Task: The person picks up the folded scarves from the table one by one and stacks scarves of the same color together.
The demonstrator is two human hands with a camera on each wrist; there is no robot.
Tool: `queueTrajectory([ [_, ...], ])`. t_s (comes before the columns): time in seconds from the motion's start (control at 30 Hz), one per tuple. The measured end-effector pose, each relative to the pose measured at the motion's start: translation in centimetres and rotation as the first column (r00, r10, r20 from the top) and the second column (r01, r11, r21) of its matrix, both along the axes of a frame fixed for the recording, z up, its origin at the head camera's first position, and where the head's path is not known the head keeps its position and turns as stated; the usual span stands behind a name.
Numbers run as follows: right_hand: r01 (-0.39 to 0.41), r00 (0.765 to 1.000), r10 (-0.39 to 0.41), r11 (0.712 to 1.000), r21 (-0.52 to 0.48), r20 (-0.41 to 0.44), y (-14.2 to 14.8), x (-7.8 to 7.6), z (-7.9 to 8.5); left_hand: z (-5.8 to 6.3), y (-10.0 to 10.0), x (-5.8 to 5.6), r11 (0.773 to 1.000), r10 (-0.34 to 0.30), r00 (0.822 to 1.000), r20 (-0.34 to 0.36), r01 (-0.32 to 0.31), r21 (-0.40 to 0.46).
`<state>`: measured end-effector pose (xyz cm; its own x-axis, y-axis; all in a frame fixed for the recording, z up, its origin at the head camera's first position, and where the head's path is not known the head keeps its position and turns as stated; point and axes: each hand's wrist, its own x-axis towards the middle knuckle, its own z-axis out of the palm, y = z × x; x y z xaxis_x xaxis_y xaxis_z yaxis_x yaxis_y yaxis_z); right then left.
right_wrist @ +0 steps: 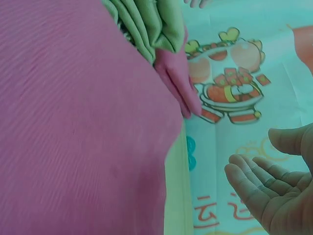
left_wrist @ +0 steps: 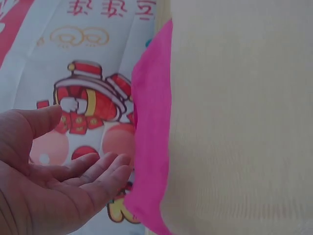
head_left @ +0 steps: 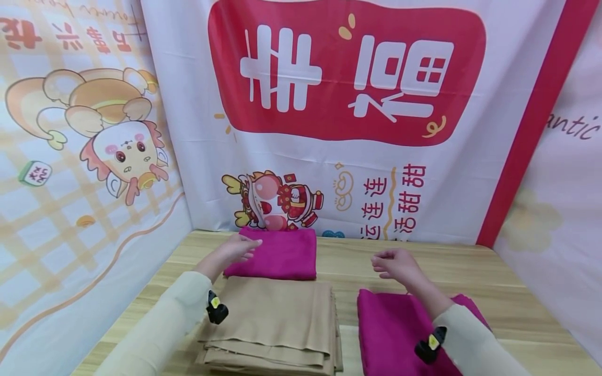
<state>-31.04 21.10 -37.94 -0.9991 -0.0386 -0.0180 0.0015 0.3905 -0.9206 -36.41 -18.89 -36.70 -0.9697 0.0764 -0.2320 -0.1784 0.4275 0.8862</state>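
My left hand [head_left: 231, 251] hovers over the left part of a folded magenta cloth [head_left: 289, 256] at the back of the table. Its fingers are spread and relaxed in the left wrist view, with nothing held. In front of that cloth lies a stack of folded tan cloth [head_left: 277, 313], its layered edges towards me. My right hand [head_left: 397, 265] is raised just beyond another folded magenta cloth [head_left: 388, 334] at the front right, which the forearm partly hides. Loosely bent and holding nothing, its fingers [right_wrist: 259, 181] show in the right wrist view.
A wood-grain table [head_left: 508, 292] carries the cloths. A printed white fabric backdrop [head_left: 188, 104] stands along its back edge, and patterned side hangings [head_left: 28, 250] close in the left and right. Small black wrist devices [head_left: 217, 308] sit on both sleeves.
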Motion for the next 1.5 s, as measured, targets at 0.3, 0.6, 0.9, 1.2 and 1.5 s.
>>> queueTrajectory([
  [0.3, -0.007, 1.000, 0.007, 1.000, 0.012, 0.001, -4.1, -2.1, -0.9, -1.1, -2.6, -1.2, 0.987, 0.061, 0.992, -0.114, -0.077, -0.141],
  [0.6, -0.048, 0.999, 0.048, 0.990, 0.131, 0.002, -8.3, -3.7, -1.8, -2.8, -4.2, -2.3, 0.915, 0.044, 0.963, -0.264, -0.145, -0.378],
  [0.9, -0.050, 0.998, 0.058, 0.974, 0.222, -0.031, -10.6, -5.5, -3.5, -4.2, -6.1, -2.5, 0.885, -0.011, 0.951, -0.310, -0.135, -0.445],
  [1.2, -0.060, 0.998, 0.058, 0.966, 0.253, 0.013, -12.4, -7.5, -5.0, -5.6, -7.5, -2.9, 0.903, 0.030, 0.959, -0.282, -0.147, -0.404],
  [1.5, -0.071, 0.997, 0.065, 0.973, 0.221, 0.034, -13.1, -8.9, -6.0, -6.5, -7.3, -3.8, 0.935, 0.053, 0.976, -0.212, -0.124, -0.333],
])
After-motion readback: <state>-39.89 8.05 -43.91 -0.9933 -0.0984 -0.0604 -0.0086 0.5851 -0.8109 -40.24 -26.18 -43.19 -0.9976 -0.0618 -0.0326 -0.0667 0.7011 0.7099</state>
